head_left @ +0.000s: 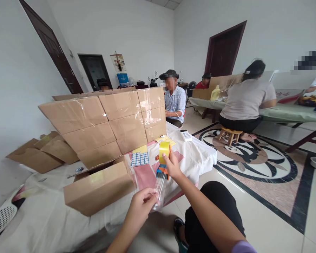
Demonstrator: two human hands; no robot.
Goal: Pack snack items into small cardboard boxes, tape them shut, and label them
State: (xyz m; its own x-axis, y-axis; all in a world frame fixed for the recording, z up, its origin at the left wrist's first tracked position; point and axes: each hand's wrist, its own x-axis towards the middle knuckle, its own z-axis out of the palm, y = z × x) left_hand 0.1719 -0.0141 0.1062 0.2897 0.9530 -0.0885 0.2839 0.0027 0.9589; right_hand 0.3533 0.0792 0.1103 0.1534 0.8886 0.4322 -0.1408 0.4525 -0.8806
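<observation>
My right hand (171, 164) is wrapped round a tape dispenser (162, 171) with blue and orange parts and a yellow roll of tape (164, 151). A strip of clear tape (160, 191) runs down from the dispenser, and my left hand (144, 203) pinches its loose end. Left of the dispenser, a cardboard box (101, 188) lies on the cloth-covered table, apart from both hands. Between that box and the dispenser lies a sheet of blue-edged labels (140, 159).
Behind the box rises a wall of stacked, taped cartons (126, 123). Opened cartons (44, 153) lie at the left, above a white perforated basket (1, 219). A white device (186, 135) rests near the table's right edge. One person (175, 98) sits across; another (249, 93) sits on a stool at right.
</observation>
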